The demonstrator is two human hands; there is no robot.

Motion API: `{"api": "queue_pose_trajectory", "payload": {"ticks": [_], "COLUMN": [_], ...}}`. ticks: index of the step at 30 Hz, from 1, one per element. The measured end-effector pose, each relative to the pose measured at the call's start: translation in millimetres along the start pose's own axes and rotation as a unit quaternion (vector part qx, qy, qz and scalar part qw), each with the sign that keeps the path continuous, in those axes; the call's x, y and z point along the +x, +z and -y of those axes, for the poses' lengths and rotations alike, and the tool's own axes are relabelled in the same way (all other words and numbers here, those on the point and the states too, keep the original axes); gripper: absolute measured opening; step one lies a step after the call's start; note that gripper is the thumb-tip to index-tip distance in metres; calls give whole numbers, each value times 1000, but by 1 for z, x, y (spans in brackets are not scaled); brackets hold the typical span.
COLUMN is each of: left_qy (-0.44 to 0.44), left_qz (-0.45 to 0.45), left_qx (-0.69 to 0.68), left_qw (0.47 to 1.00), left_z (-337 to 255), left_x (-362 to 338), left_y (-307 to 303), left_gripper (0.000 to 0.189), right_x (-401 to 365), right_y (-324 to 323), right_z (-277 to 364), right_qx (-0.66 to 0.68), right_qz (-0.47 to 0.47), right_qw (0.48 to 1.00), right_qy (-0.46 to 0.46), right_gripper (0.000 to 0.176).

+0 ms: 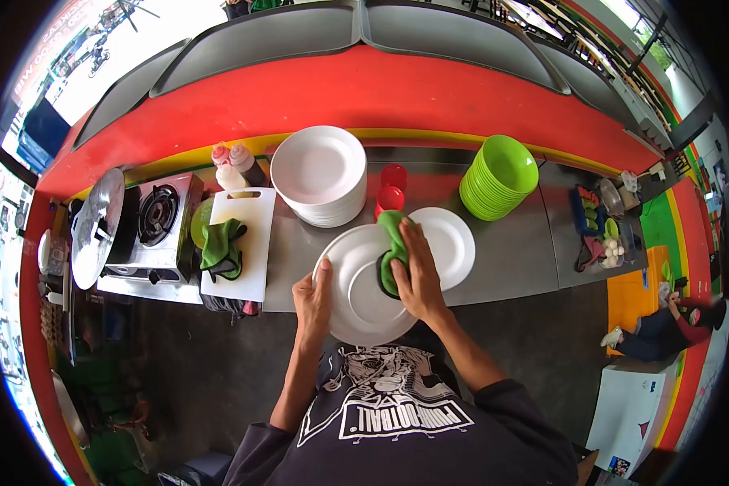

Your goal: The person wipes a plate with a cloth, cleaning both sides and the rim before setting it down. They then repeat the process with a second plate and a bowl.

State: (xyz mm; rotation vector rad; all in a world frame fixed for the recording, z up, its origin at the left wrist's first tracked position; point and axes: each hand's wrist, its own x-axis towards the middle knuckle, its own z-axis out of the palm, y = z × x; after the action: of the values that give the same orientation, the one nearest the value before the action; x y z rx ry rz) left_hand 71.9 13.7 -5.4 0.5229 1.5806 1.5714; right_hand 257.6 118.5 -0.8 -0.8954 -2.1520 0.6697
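The plate [355,298] is held tilted above the near edge of the tabletop [510,259], just in front of the person's chest. The left hand [313,300] has its grip closed on the rim at 9 o'clock. The right hand [417,279] presses a green cloth [393,235] into the plate's centre, its grip closed on it. This looks like wiping in mid-stroke; finishing the surface calls for a steady rim hold while the cloth circles outward.

At 2 o'clock another plate [455,243] lies flat and bare. At 12 two red cups [391,190] stand, contents hidden. At 11 is a pile of white plates [320,174], at 1 a stack of green bowls [500,174], the top one empty.
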Motion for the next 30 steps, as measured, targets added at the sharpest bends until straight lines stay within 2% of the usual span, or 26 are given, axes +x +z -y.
{"api": "queue_pose_trajectory", "payload": {"ticks": [2, 7, 11, 12, 15, 16, 17, 19, 24, 27, 30], "left_qy": [-6, -27, -57, -63, -63, -56, -49, -54, -44, -40, -53], "left_qz": [-36, -34, 5, 25, 60, 52, 42, 28, -23, -69, -50], "left_qx": [-35, -37, -15, -7, 49, 15, -19, -3, -20, -63, -31], "left_qw": [999, 998, 998, 998, 995, 997, 998, 998, 999, 995, 997], "left_z": [-1, 8, 4, 5, 31, 39, 44, 38, 15, 13, 23], "left_x": [1, 8, 2, -1, -2, -2, -1, -1, -8, -5, 0], "left_y": [-1, -5, 7, 12, 21, 23, 25, 21, 12, 7, -1], "left_gripper": [58, 62, 63, 62, 61, 61, 60, 61, 64, 65, 65], "right_x": [-24, -60, -37, -26, -10, -9, -7, -1, -1, -16, -20], "right_y": [8, 15, 1, -4, -3, 2, 1, 0, 2, 0, -4], "right_z": [-4, -7, -1, 9, 31, 34, 35, 37, 19, 12, 9], "right_qx": [34, 86, 47, 15, -46, -64, -62, -56, -37, 22, 39], "right_qz": [8, 38, 18, 20, 105, 119, 125, 140, 77, 45, 70], "right_qw": [998, 990, 997, 1000, 989, 985, 984, 982, 996, 999, 997], "right_qy": [42, 107, 54, 7, -90, -110, -112, -116, -25, 3, 8], "right_gripper": [65, 70, 64, 58, 53, 53, 52, 52, 56, 56, 54]}}
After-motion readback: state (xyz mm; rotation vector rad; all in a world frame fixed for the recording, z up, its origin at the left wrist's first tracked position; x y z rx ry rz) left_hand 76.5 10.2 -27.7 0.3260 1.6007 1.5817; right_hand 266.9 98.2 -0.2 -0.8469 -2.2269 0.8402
